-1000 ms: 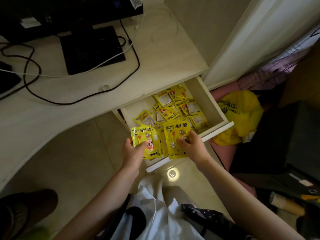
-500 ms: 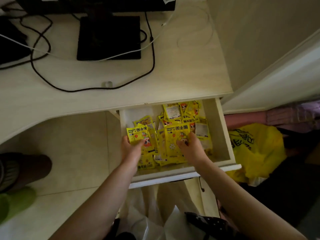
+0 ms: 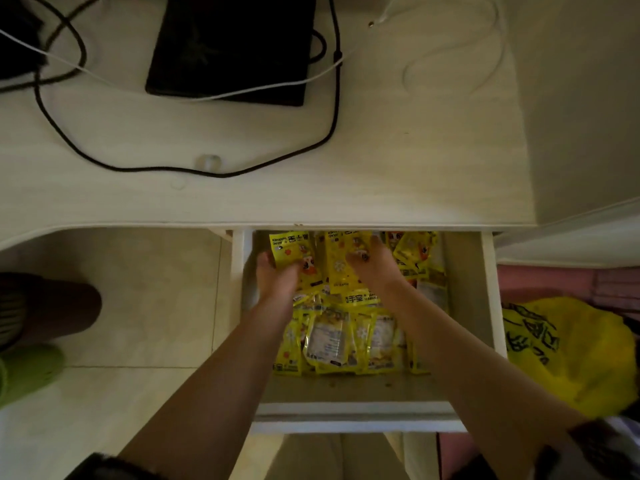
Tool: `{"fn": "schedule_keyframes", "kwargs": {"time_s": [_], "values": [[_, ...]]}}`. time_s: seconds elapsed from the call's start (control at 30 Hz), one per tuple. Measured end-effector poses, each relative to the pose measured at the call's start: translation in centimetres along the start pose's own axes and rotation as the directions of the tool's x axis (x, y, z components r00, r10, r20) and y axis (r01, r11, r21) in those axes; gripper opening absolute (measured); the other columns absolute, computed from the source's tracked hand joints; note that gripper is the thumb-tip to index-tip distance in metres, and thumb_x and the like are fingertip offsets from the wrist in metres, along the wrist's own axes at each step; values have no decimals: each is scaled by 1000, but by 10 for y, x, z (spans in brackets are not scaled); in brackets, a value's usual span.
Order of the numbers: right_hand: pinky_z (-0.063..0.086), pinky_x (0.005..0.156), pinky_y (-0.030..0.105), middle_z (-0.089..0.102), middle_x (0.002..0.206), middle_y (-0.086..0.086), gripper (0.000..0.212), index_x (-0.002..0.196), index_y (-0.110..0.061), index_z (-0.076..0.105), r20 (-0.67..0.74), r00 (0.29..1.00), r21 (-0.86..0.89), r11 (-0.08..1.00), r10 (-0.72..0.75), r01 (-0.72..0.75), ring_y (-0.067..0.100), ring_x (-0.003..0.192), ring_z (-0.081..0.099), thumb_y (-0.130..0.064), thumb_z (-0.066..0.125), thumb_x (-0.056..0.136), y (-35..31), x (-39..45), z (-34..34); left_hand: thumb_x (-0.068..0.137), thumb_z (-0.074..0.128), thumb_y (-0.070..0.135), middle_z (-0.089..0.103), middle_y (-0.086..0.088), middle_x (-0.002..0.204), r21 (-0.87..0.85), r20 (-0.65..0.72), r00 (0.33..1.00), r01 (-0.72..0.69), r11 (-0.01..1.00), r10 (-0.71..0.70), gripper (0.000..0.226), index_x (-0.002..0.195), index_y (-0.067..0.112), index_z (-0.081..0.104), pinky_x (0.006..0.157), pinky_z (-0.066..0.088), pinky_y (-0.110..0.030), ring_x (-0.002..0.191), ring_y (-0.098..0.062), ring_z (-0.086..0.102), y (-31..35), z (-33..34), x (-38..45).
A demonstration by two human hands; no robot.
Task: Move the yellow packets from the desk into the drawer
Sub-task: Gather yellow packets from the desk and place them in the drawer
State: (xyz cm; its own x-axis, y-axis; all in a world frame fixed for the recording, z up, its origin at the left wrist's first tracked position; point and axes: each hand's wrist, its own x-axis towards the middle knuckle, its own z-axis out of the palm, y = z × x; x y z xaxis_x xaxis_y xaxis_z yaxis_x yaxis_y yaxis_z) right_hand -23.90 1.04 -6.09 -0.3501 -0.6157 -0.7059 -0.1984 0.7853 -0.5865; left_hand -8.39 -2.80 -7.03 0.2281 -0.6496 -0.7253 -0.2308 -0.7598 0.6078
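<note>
The white drawer (image 3: 471, 299) stands pulled out under the desk (image 3: 398, 161) and holds several yellow packets (image 3: 332, 341) in a loose heap. Both my hands are inside it, at the back near the desk edge. My left hand (image 3: 277, 282) grips a yellow packet (image 3: 289, 247) by its lower edge. My right hand (image 3: 375, 268) presses down on and holds another yellow packet (image 3: 337, 268) beside it. I see no yellow packets on the desk top.
A black monitor base (image 3: 232, 46) with black and white cables (image 3: 332, 109) sits on the desk. A yellow plastic bag (image 3: 568, 355) lies on the floor right of the drawer. Left on the tiled floor are a dark shape and a green shoe (image 3: 27, 372).
My view has tilted down over the drawer. Both hands have pushed their packets from the drawer's front toward its back, under the desk edge.
</note>
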Motion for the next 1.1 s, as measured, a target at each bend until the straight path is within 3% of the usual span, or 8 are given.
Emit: {"fn": "schedule_keyframes", "kwargs": {"time_s": [0.1, 0.23, 0.4, 0.5, 0.67, 0.77, 0.93, 1.1], "values": [[34, 43, 22, 54, 76, -2, 30, 118, -15, 44, -15, 1000, -34, 999, 1, -2, 11, 53, 46, -20, 55, 91, 3, 9, -4, 79, 74, 13, 63, -7, 117, 13, -4, 1000, 6, 1000, -6, 57, 130, 13, 48, 95, 50, -44, 105, -27, 61, -2, 4, 12], [37, 43, 23, 67, 108, 9, 39, 131, -19, 49, -38, 999, -119, 993, 4, -9, 15, 57, 54, -22, 57, 93, 11, 5, -10, 85, 65, 7, 66, -3, 90, 183, 56, 998, -36, 982, 26, 30, 115, 8, 60, 64, 50, -26, 75, -14, 61, -11, -3, 13], [43, 48, 23, 64, 111, 12, 44, 138, -14, 45, -50, 998, -198, 979, 38, -47, 17, 62, 58, -11, 46, 94, 20, -14, -23, 87, 59, 3, 60, 10, 81, 331, 78, 995, -78, 940, 55, 46, 131, 17, 52, 53, 47, -25, 67, -7, 58, -20, -19, -3], [44, 53, 24, 65, 110, 13, 45, 138, -13, 46, -38, 999, -220, 975, 37, -45, 21, 70, 61, -11, 44, 93, 24, -32, -33, 86, 58, 4, 60, 7, 86, 391, 73, 995, -85, 916, 61, 46, 129, 19, 51, 61, 53, -31, 69, -10, 57, -21, -29, -20], [45, 53, 24, 65, 115, 13, 44, 139, -13, 45, 0, 1000, -264, 965, 4, -4, 16, 68, 58, -14, 43, 95, 25, -68, -49, 84, 64, 11, 62, -5, 127, 426, 107, 982, -188, 885, 157, 43, 127, 17, 57, 77, 48, -29, 102, -21, 62, -15, -44, -56], [44, 51, 24, 65, 108, 13, 42, 137, -13, 46, 17, 998, -313, 948, -54, 57, 17, 65, 56, -13, 42, 96, 23, -92, -53, 84, 62, 6, 61, -9, 127, 392, 107, 974, -227, 892, 201, 46, 129, 14, 54, 84, 55, -45, 108, -28, 62, -13, -56, -82], [39, 44, 23, 59, 82, 1, 37, 133, -14, 47, 77, 983, -378, 908, -164, 181, 15, 55, 54, -15, 38, 97, 13, -132, -43, 86, 58, 7, 66, -7, 117, 383, 85, 963, -269, 884, 257, 43, 128, 16, 54, 81, 56, -49, 96, -32, 67, -21, -81, -124], [41, 46, 24, 65, 95, 6, 36, 132, -12, 45, 190, 937, -491, 797, -295, 351, 15, 63, 58, -19, 40, 98, -4, -165, -13, 91, 55, 11, 68, -6, 107, 370, 24, 942, -319, 873, 334, 35, 126, 13, 56, 81, 47, -25, 94, -20, 63, -41, -116, -160]]}}
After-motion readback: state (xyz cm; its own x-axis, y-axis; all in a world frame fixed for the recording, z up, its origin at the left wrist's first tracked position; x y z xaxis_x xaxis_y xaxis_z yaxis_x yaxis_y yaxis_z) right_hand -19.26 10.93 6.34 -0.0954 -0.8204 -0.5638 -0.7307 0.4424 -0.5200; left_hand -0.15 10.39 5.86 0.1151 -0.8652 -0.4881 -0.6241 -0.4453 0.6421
